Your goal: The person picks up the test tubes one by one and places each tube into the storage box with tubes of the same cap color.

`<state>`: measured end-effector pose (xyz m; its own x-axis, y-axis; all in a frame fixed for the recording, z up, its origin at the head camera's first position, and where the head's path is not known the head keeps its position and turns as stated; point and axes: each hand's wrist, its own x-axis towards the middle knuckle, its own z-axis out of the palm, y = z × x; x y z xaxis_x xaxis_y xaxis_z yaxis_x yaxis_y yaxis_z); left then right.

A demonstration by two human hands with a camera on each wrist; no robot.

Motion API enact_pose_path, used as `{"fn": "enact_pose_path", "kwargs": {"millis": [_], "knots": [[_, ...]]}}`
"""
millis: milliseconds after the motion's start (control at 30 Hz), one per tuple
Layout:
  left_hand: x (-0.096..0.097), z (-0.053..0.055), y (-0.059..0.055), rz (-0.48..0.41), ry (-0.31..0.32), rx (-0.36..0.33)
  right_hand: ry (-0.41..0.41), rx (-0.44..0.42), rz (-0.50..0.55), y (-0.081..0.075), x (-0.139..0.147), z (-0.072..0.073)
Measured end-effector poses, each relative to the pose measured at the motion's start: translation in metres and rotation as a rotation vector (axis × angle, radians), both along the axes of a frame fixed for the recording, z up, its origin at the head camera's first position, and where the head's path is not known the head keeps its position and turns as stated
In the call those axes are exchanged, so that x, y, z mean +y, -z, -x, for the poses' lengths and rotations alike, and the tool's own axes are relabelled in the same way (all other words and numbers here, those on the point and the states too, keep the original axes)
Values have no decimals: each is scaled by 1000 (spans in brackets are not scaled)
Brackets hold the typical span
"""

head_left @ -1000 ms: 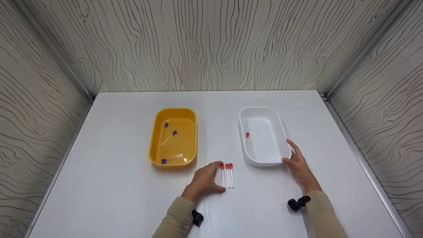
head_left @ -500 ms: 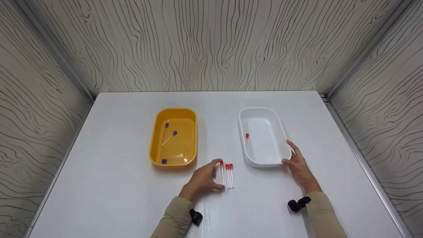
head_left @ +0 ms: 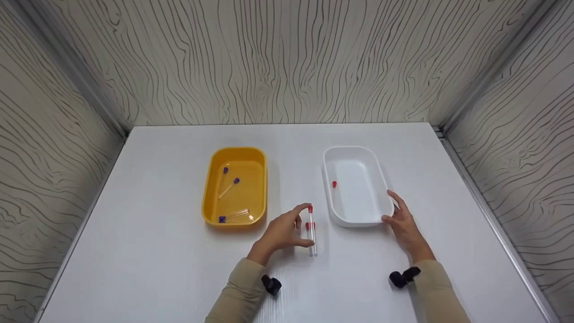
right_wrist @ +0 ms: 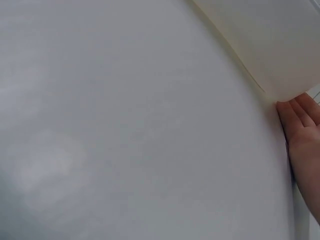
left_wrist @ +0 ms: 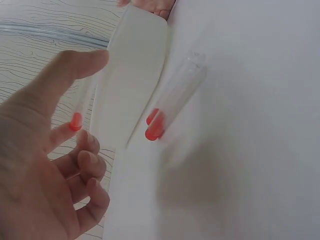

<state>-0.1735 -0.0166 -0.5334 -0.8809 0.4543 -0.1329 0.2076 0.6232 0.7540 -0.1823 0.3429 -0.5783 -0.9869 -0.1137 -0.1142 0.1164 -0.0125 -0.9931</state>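
Note:
My left hand (head_left: 280,231) pinches a clear test tube with a red cap (head_left: 310,209) lengthwise, index finger at the cap and thumb at the other end. In the left wrist view this tube's red cap (left_wrist: 76,121) shows at the index finger, above the table. Two more red-capped test tubes (left_wrist: 177,92) lie side by side on the table below, partly overlapped by the held one in the head view. At the near right corner of a white plastic tub (head_left: 354,222), my right hand (head_left: 407,233) grips the rim, thumb in front and fingers along the side.
Inside the white tub a red-capped tube (head_left: 334,184) lies by the left wall. A yellow tub (head_left: 204,197) to the left holds several tubes with purple caps (head_left: 236,181). Wood-patterned panels (head_left: 287,63) enclose the white table (head_left: 148,224) at the back and sides.
My left hand has lifted the leftmost red-capped tube from the table and moved it up and right, over the other two. The right hand stays on the white tub.

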Motion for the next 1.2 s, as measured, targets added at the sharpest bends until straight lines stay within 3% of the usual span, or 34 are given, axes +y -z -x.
{"fn": "enact_pose_path", "kwargs": {"millis": [233, 733, 1200], "knots": [[10, 7, -6, 2, 18, 40, -6, -33, 6, 0, 0, 1], [34, 25, -19, -14, 57, 110, -18, -10, 22, 1, 1, 3], [53, 45, -14, -87, 22, -43, -4, -42, -17, 0, 3, 3]]}}
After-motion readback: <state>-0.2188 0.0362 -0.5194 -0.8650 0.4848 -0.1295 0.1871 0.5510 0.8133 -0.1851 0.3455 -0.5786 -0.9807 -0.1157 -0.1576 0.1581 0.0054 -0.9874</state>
